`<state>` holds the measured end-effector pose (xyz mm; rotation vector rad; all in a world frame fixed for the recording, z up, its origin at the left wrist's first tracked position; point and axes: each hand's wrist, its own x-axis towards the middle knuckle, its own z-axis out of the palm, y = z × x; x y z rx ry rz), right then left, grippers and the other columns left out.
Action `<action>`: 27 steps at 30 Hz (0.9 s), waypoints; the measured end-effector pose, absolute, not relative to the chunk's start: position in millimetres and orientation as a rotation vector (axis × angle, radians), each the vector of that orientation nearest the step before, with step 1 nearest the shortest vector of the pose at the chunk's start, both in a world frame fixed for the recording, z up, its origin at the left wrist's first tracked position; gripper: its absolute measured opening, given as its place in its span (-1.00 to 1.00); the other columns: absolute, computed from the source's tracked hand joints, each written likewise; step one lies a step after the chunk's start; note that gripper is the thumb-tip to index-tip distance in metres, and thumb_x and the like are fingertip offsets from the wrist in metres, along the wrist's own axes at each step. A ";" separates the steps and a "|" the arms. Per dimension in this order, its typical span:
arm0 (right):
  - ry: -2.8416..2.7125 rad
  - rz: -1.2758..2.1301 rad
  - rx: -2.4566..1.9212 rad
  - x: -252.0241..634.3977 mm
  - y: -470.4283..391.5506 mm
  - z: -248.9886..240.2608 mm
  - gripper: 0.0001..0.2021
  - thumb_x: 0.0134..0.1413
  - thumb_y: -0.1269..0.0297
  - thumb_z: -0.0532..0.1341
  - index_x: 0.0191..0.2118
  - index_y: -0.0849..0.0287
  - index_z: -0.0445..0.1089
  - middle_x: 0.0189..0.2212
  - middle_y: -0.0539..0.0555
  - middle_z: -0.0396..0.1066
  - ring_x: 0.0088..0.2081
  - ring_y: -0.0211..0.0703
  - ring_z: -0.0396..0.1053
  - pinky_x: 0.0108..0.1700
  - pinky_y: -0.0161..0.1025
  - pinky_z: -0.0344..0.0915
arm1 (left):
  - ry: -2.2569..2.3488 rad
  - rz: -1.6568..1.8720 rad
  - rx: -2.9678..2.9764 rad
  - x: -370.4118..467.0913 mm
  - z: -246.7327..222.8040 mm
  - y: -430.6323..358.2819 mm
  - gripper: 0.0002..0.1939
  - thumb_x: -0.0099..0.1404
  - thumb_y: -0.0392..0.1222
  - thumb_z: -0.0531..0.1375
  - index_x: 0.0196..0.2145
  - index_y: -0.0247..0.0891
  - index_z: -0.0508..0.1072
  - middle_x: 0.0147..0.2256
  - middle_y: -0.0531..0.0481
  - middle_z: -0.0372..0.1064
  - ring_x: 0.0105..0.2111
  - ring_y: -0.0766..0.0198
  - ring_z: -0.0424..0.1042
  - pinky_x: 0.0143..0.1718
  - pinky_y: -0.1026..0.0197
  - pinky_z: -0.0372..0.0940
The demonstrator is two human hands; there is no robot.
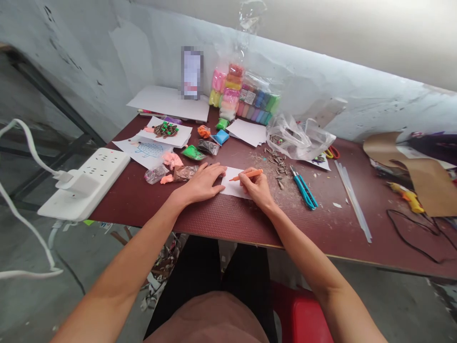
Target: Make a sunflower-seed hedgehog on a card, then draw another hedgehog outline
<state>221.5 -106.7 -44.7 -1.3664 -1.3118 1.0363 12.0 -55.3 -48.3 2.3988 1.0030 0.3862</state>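
1. The right hand (259,190) has its thumb and fingers closed round an orange pen (255,174), whose tip points down and left at the white paper (232,186) (whether it touches, I can't tell).
2. That paper lies on the dark red table (221,219), between the fingers of both hands and partly under the right.
3. The left hand (203,183) rests palm down, holding nothing, its fingers slightly apart and its thumb out to the side, by the paper's left edge.
4. Just beside the left fingers, on their outer side, sits a brown packet (184,173); pink clay (172,160) lies farther left, a green packet (193,152) beyond.
5. Right of the right fingers are scattered striped seeds (280,164), then a teal cutting tool (304,188).
6. Well beyond both hands' fingers, colourful packs (246,100) stand against the wall (153,62).
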 end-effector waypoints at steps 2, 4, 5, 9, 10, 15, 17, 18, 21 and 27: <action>-1.298 1.038 -1.356 220.9 -106.5 -45.2 -0.56 0.04 -0.24 0.33 -0.38 0.07 0.37 -0.53 -0.02 0.38 -0.63 -0.29 0.20 -0.55 -0.23 0.20 | 0.996 0.386 2.385 11.6 -48.8 -54.9 -0.71 0.38 -0.20 0.14 0.05 -0.17 0.39 0.28 -0.13 0.36 0.43 -0.04 0.12 0.45 -0.28 -0.10; -1.303 1.044 -1.359 220.4 -106.3 -45.7 -0.54 0.02 -0.27 0.34 -0.36 0.07 0.38 -0.52 -0.02 0.39 -0.63 -0.29 0.20 -0.56 -0.23 0.19 | 0.992 0.401 2.381 11.5 -49.3 -54.5 -0.71 0.39 -0.22 0.12 0.05 -0.17 0.40 0.27 -0.13 0.37 0.43 -0.03 0.12 0.45 -0.29 -0.12; -1.308 1.045 -1.365 220.3 -106.4 -45.8 -0.53 0.02 -0.28 0.34 -0.35 0.07 0.39 -0.52 -0.01 0.39 -0.63 -0.28 0.20 -0.56 -0.23 0.19 | 0.990 0.408 2.381 11.6 -49.7 -54.3 -0.71 0.39 -0.22 0.12 0.05 -0.16 0.40 0.27 -0.14 0.37 0.43 -0.03 0.12 0.45 -0.30 -0.12; -1.312 1.030 -1.383 221.9 -106.8 -45.6 -0.51 0.01 -0.31 0.34 -0.35 0.07 0.41 -0.52 -0.01 0.39 -0.62 -0.27 0.22 -0.55 -0.23 0.21 | 0.988 0.412 2.383 11.2 -51.2 -52.6 -0.70 0.38 -0.20 0.12 0.06 -0.14 0.40 0.27 -0.14 0.37 0.42 -0.03 0.13 0.45 -0.31 -0.11; -1.311 1.022 -1.383 222.6 -106.8 -45.5 -0.51 0.01 -0.31 0.34 -0.35 0.08 0.41 -0.52 -0.01 0.39 -0.61 -0.27 0.22 -0.55 -0.23 0.21 | 0.987 0.409 2.383 11.0 -51.4 -52.2 -0.69 0.38 -0.20 0.13 0.07 -0.14 0.40 0.26 -0.13 0.37 0.42 -0.02 0.13 0.45 -0.30 -0.11; -1.322 0.996 -1.386 225.0 -106.6 -46.3 -0.51 0.00 -0.30 0.35 -0.35 0.08 0.44 -0.54 0.00 0.39 -0.58 -0.25 0.23 -0.53 -0.23 0.20 | 0.993 0.402 2.364 10.0 -51.2 -51.4 -0.69 0.39 -0.19 0.15 0.07 -0.15 0.40 0.30 -0.12 0.34 0.43 -0.03 0.11 0.45 -0.28 -0.11; -1.329 1.009 -1.378 224.9 -106.7 -46.9 -0.52 0.00 -0.29 0.35 -0.35 0.08 0.45 -0.53 0.01 0.40 -0.57 -0.24 0.24 -0.52 -0.23 0.21 | 0.991 0.399 2.351 9.9 -50.8 -51.5 -0.72 0.39 -0.19 0.17 0.05 -0.15 0.42 0.33 -0.11 0.32 0.44 -0.03 0.10 0.46 -0.27 -0.11; -1.328 1.015 -1.370 224.8 -106.9 -47.2 -0.53 0.01 -0.28 0.35 -0.35 0.08 0.46 -0.53 0.01 0.41 -0.57 -0.24 0.24 -0.51 -0.23 0.22 | 0.988 0.397 2.346 9.8 -50.7 -51.4 -0.72 0.39 -0.20 0.17 0.04 -0.15 0.42 0.33 -0.10 0.31 0.44 -0.02 0.10 0.46 -0.27 -0.12; -1.327 1.024 -1.354 224.3 -107.2 -47.9 -0.55 0.01 -0.26 0.36 -0.34 0.08 0.48 -0.53 0.01 0.44 -0.57 -0.24 0.22 -0.50 -0.22 0.23 | 0.981 0.402 2.340 9.8 -51.0 -51.0 -0.73 0.38 -0.20 0.18 0.03 -0.15 0.44 0.33 -0.10 0.31 0.44 -0.02 0.10 0.45 -0.28 -0.11; -1.321 1.029 -1.372 223.7 -106.9 -48.7 -0.58 0.02 -0.22 0.37 -0.34 0.08 0.52 -0.49 0.04 0.48 -0.57 -0.23 0.21 -0.50 -0.21 0.22 | 0.978 0.413 2.342 9.6 -52.1 -50.1 -0.74 0.38 -0.20 0.19 0.02 -0.15 0.45 0.33 -0.10 0.32 0.43 -0.03 0.12 0.45 -0.31 -0.11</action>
